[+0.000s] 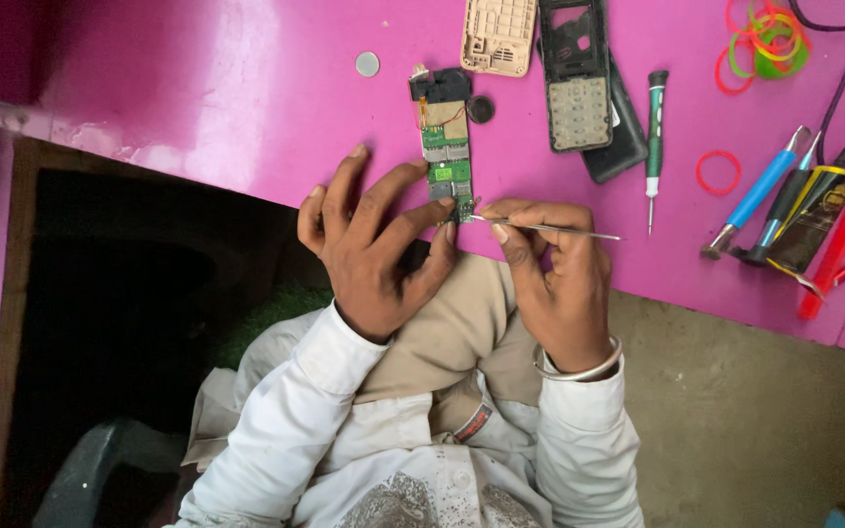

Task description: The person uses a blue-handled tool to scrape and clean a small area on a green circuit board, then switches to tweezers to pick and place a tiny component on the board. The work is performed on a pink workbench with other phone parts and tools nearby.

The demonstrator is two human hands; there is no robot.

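Phone circuit board [445, 147] lying on the pink table [198, 88], its lower end at the near edge. The left hand [374, 240] steadies that end, thumb and forefinger pinched on its sides. The right hand [550, 269] grips thin metal tweezers [550, 229], fingers closed, tip at the board's corner. The board looks light, stiff and fragile; it is best held by its edges.

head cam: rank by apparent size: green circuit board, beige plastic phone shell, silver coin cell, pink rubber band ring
1. Green circuit board, longest.
2. Beige plastic phone shell, cropped by the frame edge, so its rank against the board is unsure.
3. Pink rubber band ring.
4. Silver coin cell, smallest.
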